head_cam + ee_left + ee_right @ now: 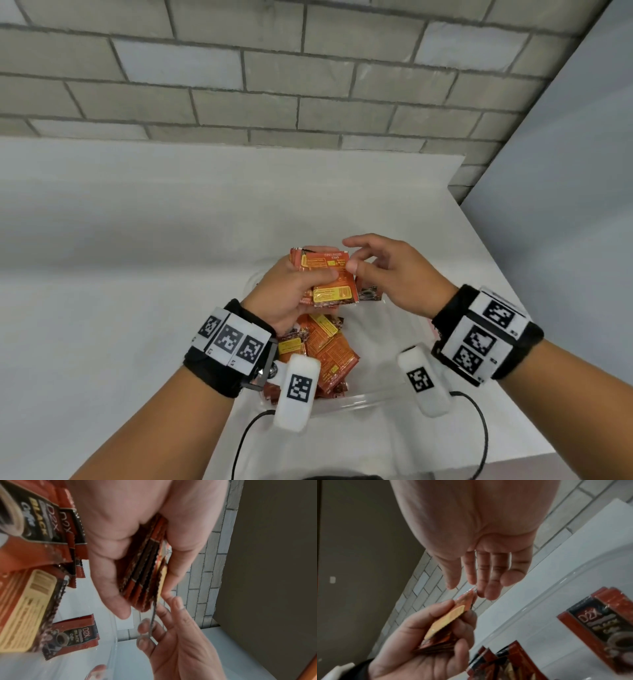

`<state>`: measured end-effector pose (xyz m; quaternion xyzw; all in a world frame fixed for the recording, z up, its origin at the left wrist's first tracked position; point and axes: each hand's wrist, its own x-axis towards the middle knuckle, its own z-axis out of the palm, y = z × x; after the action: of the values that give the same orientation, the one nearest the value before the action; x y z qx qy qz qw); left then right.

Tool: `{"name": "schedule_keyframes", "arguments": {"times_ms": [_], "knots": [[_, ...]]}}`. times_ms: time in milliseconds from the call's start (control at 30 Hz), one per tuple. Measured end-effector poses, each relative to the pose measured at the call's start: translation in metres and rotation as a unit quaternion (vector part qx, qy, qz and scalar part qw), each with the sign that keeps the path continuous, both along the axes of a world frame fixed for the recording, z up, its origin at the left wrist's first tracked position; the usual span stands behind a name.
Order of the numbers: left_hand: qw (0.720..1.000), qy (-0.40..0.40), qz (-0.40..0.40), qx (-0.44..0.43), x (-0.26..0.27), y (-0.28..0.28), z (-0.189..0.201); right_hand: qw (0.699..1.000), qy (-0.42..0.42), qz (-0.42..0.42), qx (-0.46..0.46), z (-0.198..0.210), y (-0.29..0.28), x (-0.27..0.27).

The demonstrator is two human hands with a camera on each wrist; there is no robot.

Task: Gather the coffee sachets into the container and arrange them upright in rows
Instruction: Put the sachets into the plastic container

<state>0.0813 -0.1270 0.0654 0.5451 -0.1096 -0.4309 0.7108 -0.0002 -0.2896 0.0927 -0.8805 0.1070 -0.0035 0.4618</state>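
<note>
My left hand (305, 281) grips a stack of orange-red coffee sachets (329, 270) above the clear container (359, 399). In the left wrist view the stack (144, 574) is clamped edge-on between thumb and fingers. My right hand (370, 263) is just right of the stack, fingers relaxed, with the thumb at its right edge. In the right wrist view its fingertips (488, 593) touch the stack's corner (465, 597) and hold nothing. Several loose sachets (325, 353) lie jumbled in the container's near left part. A few sachets (599, 622) lean at its far side.
The container sits on a white table (137, 274) whose right edge (496, 274) runs close by. A grey brick wall (274, 85) stands behind and a plain grey wall (565, 188) at the right. Black cables (239, 445) hang from my wrists near the front.
</note>
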Motion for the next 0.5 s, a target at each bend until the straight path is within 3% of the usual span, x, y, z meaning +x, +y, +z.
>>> {"name": "schedule_keyframes", "arguments": {"times_ms": [133, 333, 500], "knots": [[1.0, -0.002, -0.02, -0.021, -0.009, -0.003, 0.002, 0.996, -0.032, -0.021, 0.084, -0.001, 0.001, -0.007], [0.999, 0.014, -0.018, -0.037, -0.015, -0.003, 0.0, 0.991, -0.065, -0.044, 0.107, 0.001, -0.008, -0.015], [0.996, 0.052, 0.05, -0.048, -0.016, -0.001, -0.006, 0.98, -0.179, -0.08, -0.031, 0.0, -0.005, -0.028]]}}
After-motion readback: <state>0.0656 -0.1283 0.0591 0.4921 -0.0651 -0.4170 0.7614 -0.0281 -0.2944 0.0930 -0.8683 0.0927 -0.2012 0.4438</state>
